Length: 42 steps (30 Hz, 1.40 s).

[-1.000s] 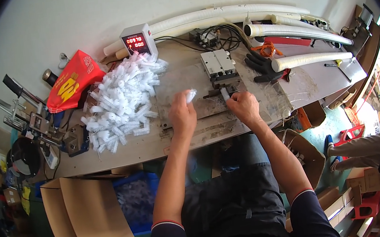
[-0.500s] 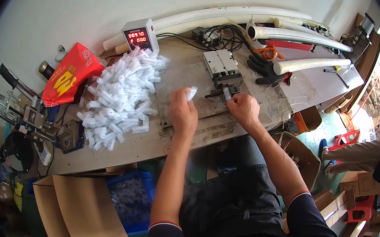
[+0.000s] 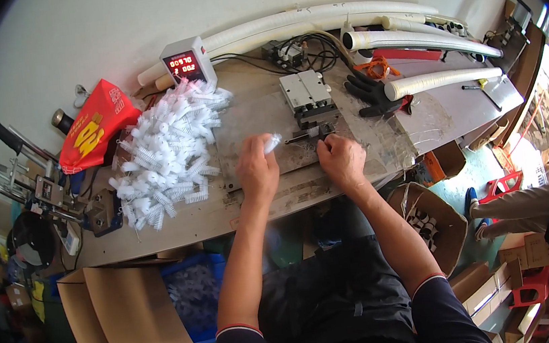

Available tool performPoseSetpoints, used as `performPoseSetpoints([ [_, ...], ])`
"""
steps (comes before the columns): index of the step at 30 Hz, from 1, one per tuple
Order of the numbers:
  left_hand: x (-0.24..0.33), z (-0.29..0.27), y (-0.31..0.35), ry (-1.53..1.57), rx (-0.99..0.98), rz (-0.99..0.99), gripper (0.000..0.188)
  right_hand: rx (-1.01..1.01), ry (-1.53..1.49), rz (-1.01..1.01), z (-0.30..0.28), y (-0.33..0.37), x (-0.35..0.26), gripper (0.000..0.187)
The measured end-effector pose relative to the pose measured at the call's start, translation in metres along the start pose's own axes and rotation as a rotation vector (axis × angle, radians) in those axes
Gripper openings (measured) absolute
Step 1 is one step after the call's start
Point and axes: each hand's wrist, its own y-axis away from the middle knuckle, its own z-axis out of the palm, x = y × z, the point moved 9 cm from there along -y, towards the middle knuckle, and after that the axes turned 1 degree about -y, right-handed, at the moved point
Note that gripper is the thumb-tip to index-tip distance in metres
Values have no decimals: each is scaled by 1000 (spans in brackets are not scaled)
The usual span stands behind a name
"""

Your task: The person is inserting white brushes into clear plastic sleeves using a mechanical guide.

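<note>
My left hand (image 3: 259, 171) is closed over the metal plate, and a small white, bristly-looking piece (image 3: 273, 143) sticks out of its fingertips. To its right, my right hand (image 3: 343, 161) is closed, thumb and fingers together, at the front of a small dark clamp fixture (image 3: 311, 132). What those fingers grip, if anything, is hidden. Just behind the fixture sits a silver pneumatic block (image 3: 307, 92). A heap of white ribbed pieces (image 3: 173, 146) lies on the bench left of my left hand.
A counter box with red digits (image 3: 187, 63) stands behind the heap, beside a red bag (image 3: 97, 127). Long pale tubes (image 3: 311, 18) line the wall. A black glove (image 3: 368, 93) lies right of the block. Below are an open carton (image 3: 139, 322) and a blue bin (image 3: 217, 273).
The white ribbed piece seen at my right fingertips no longer shows at the fixture. The counter's lower digits differ. My left hand still holds its piece; the whole view has shifted slightly.
</note>
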Motion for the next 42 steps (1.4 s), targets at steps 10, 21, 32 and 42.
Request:
performPoseSetpoints([
  [10,32,27,1,-3,-236,143,35,73,-260,-106,-16,16,-2,25],
  [21,36,42,-1,-49,-192,167,19,52,-445,-21,-18,15,10,27],
  [32,52,10,22,-42,-177,193,23,73,-680,62,-14,15,31,18],
  [42,70,9,28,-36,-143,283,20,-106,-953,-4,-2,14,32,25],
])
